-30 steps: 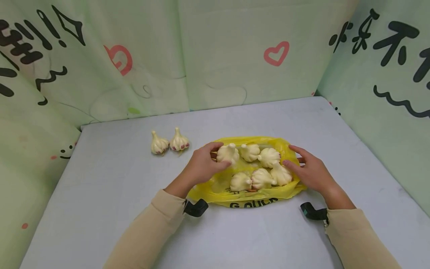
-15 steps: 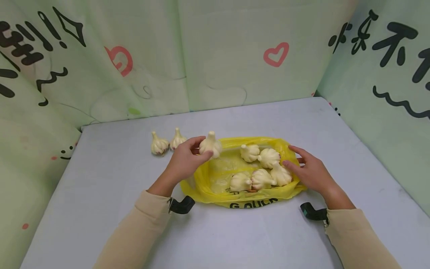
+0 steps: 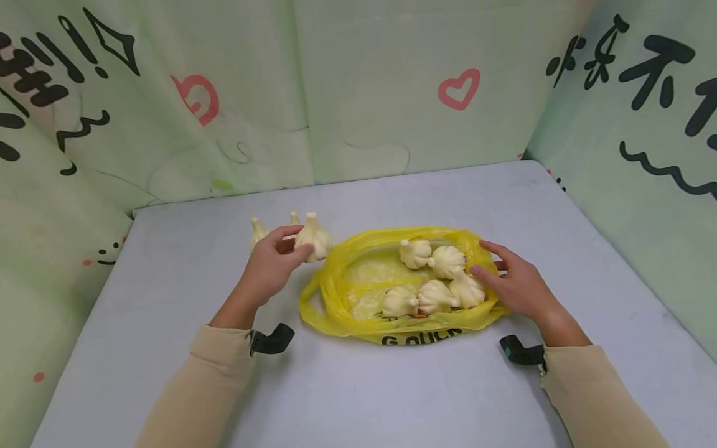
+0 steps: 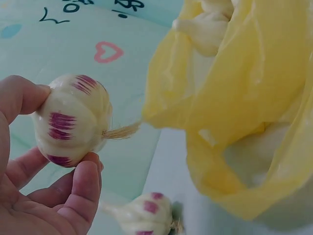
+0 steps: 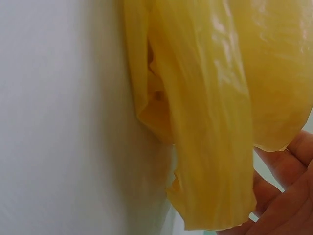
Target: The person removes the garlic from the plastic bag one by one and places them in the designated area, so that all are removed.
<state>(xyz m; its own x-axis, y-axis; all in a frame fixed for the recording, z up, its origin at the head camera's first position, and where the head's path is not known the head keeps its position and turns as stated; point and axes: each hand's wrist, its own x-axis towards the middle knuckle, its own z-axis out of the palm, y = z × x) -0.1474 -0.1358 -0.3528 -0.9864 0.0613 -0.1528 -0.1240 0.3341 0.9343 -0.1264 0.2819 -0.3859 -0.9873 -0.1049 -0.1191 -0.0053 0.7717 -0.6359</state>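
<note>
My left hand [image 3: 271,264] pinches a garlic bulb [image 3: 313,238] between thumb and fingers, just left of the yellow plastic bag [image 3: 347,326]. In the left wrist view this garlic bulb [image 4: 73,120] shows purple streaks and a tuft of roots pointing at the bag. Two more bulbs stand behind the left hand, partly covered by it; one garlic bulb [image 3: 258,231] shows at the far left. My right hand [image 3: 518,283] holds the bag's right side, thumb at the rim and fingers outside. Inside the open bag lie several bulbs, such as a front garlic bulb [image 3: 400,302].
The white table [image 3: 392,392] carries all of this. Behind it and along both sides hangs a pale green curtain [image 3: 370,93] with hearts and black lettering. Wrist cameras, such as the black left one [image 3: 272,339], stick out beside the sleeves.
My left hand has lifted a garlic bulb out of the bag and carried it left, close to the two bulbs there. The right hand has stayed at the bag's right side.
</note>
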